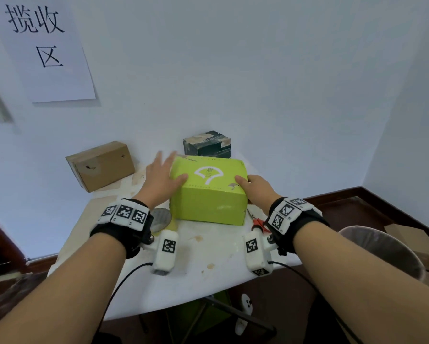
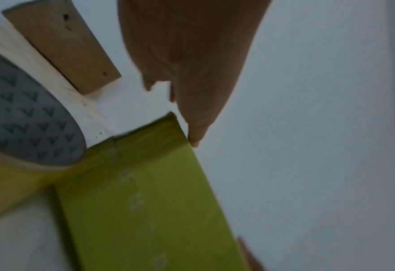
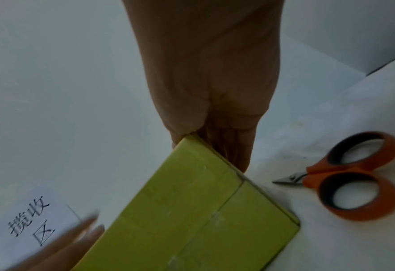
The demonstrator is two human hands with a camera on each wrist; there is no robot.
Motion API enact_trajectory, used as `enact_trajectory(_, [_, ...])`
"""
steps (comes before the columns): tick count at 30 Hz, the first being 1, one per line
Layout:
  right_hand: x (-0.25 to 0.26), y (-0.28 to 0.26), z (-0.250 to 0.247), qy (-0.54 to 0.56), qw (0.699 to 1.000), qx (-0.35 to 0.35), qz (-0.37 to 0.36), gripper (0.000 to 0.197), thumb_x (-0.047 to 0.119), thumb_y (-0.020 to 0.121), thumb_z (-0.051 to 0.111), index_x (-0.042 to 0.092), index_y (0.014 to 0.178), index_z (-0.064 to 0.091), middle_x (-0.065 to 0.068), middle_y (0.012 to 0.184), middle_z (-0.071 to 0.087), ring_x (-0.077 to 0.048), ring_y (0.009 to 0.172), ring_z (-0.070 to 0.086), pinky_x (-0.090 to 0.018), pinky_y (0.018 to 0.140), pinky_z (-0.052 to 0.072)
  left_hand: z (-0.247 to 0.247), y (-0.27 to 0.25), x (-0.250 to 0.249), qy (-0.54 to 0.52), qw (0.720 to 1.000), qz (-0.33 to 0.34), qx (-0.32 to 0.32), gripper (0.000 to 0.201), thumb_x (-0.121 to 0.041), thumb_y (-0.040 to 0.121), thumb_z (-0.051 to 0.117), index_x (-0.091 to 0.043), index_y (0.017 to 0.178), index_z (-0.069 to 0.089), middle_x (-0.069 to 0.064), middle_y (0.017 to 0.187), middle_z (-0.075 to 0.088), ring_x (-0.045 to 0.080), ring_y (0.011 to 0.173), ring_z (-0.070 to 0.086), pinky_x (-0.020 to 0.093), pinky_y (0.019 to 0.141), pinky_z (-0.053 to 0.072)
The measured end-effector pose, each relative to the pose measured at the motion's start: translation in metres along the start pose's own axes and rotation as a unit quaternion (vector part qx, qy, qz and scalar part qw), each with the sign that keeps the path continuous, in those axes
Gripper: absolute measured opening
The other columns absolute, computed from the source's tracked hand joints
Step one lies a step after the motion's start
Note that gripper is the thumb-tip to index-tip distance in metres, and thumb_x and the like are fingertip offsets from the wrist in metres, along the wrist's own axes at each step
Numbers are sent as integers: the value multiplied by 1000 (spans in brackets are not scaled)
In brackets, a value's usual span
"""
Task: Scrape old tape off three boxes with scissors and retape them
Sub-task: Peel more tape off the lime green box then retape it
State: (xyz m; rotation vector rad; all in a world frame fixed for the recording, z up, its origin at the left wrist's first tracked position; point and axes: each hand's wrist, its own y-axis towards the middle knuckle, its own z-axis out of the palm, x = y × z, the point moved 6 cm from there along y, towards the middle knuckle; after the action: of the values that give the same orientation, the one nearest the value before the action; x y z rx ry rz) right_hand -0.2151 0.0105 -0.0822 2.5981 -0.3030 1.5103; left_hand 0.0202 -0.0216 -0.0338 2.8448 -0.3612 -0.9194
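A lime-green box (image 1: 208,194) with a white emblem on top stands in the middle of the white table (image 1: 203,264). My left hand (image 1: 162,175) is at its left side with straight, spread fingers and the thumb on the top edge (image 2: 192,139). My right hand (image 1: 255,188) grips the box's upper right edge, thumb on top and fingers down the side (image 3: 235,152). Orange-handled scissors (image 3: 354,176) lie closed on the table just right of the box. A roll of yellowish tape (image 2: 24,119) lies under my left wrist. A brown cardboard box (image 1: 101,165) and a dark box (image 1: 207,144) stand behind.
The table is pushed against a white wall with a paper sign (image 1: 44,48) on it. A round waste bin (image 1: 382,252) stands to the right of the table, below its edge. Cables hang from both wrist cameras over the front edge.
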Motion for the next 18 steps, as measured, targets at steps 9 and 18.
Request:
enact_trajectory(9, [4,-16,-21,115,993,-13,-10,38,39,92,56,8,114,58,-14,115,65,-28,103,63,-45,93,51,-2,-14,-18,-346,936,5,67,42,-21,101,48,-35,140,43,-18,125,59,-2,107,57,24,89,47])
enact_trajectory(18, [17,-33,-35,346,933,0,100,65,74,84,37,23,118,56,0,118,60,-23,112,55,-48,97,45,-21,-26,-35,-349,932,96,7,64,10,91,50,-38,134,53,-20,149,35,-3,135,32,27,109,34])
